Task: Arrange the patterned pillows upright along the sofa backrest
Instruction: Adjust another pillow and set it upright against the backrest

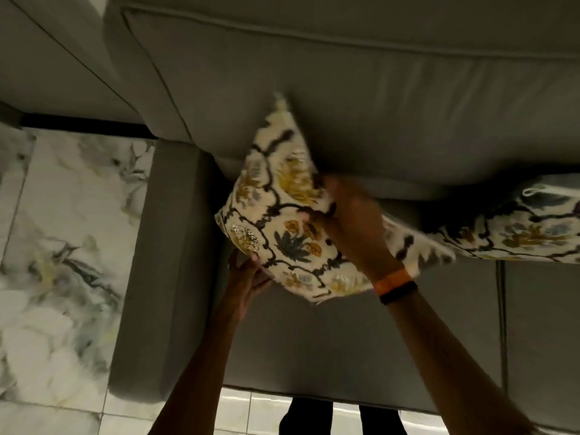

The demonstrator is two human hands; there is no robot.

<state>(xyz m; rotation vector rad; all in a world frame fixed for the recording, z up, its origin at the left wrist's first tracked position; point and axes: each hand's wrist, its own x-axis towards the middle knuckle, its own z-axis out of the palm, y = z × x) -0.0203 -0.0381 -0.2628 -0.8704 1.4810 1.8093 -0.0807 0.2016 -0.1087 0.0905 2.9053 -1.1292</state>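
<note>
This looks like a living room in a home. A big grey sofa (539,324) fills most of the view. Its soft back cushion (345,105) runs across the top, from 10 o'clock to 2 o'clock. Its wide seat (314,340) is in the middle and down toward 5 o'clock. A boxy arm (163,262) stands at 8 o'clock. A pillow (282,221) with yellow and blue flowers is in the middle. A second pillow (527,229) like it lies at 3 o'clock. The floor (62,246) at 9 o'clock has shiny tiles with a swirly grey and white stone look. More pale tiles show at 6 o'clock.
</note>
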